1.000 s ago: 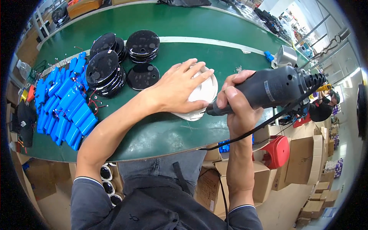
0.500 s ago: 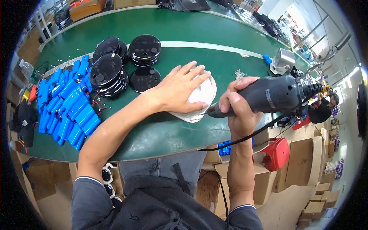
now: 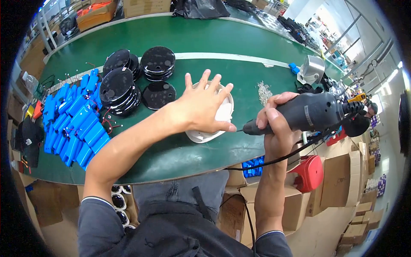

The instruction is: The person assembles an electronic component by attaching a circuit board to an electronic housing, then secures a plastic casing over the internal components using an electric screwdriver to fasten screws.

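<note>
My left hand (image 3: 198, 108) lies over a round white plastic housing (image 3: 225, 110), its fingers spread wide and its palm hiding much of the piece. My right hand (image 3: 279, 125) grips a black corded electric screwdriver (image 3: 314, 112) held sideways. The screwdriver's thin bit points left, close to my left thumb tip at the housing's right side. Whether the bit touches anything, I cannot tell. A small pile of screws (image 3: 264, 91) lies on the green table (image 3: 205, 160), just beyond my right hand.
Several stacks of glossy black discs (image 3: 117, 85) stand left of the housing. Left of them is a heap of blue wrapped battery packs (image 3: 77, 115) with wires. A silver lamp-like part (image 3: 313, 68) sits at the right. Below are a red stool (image 3: 310, 173) and cardboard boxes (image 3: 340, 180).
The fingers of my left hand have spread farther apart. The screwdriver's bit has drawn away to the right from the housing. The housing appears slightly farther left and nearer me.
</note>
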